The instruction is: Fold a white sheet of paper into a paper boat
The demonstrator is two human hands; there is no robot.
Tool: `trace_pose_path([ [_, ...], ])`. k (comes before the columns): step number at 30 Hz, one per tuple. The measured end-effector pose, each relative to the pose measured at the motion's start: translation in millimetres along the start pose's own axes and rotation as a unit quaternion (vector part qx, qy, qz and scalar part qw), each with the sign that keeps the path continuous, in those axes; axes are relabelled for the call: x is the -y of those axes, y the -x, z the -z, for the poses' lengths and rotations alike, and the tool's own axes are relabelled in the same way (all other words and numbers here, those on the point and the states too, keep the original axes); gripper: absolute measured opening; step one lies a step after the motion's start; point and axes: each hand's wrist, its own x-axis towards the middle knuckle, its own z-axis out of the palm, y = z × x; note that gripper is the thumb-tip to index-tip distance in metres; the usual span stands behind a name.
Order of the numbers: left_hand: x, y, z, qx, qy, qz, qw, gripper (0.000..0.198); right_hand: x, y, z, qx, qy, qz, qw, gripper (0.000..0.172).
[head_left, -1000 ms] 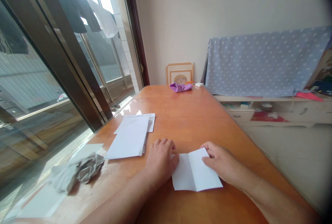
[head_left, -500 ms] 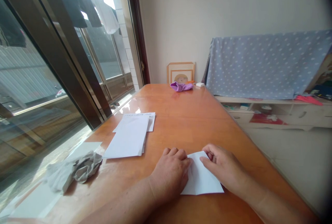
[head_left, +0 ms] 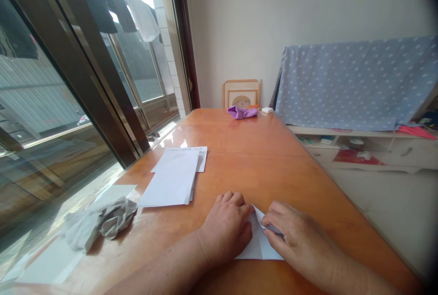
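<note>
A small folded white sheet of paper (head_left: 259, 245) lies on the orange wooden table (head_left: 260, 167) right in front of me. My left hand (head_left: 227, 227) rests on its left part, knuckles up and fingers curled down onto it. My right hand (head_left: 294, 235) covers its right part, thumb and fingers pinching a folded flap near the top corner. Only a narrow wedge of paper shows between the two hands.
A stack of white sheets (head_left: 173, 177) lies to the left, with a crumpled grey cloth (head_left: 99, 223) and another sheet (head_left: 51, 263) nearer the window. A purple cloth (head_left: 241, 112) and small white box (head_left: 267, 110) sit at the table's far end. A low cabinet under blue dotted fabric (head_left: 356, 85) stands to the right.
The paper has been folded narrower. My left hand slid right over it and my right hand moved down and inward, so both now sit close together on the sheet.
</note>
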Motion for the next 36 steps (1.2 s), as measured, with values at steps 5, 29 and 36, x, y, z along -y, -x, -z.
trace_pose_path([
  [5,6,-1,-6.9,-0.001,0.023,0.027,0.999,0.032,1,0,-2,0.015,0.022,0.007,1.0,0.022],
  [29,15,-7,-3.2,0.004,0.041,0.013,0.999,0.037,5,3,-3,0.035,0.027,-0.007,0.999,0.024],
  [36,22,-9,-0.2,0.026,0.087,0.027,0.995,0.039,5,5,-4,0.043,0.03,-0.008,0.999,0.026],
])
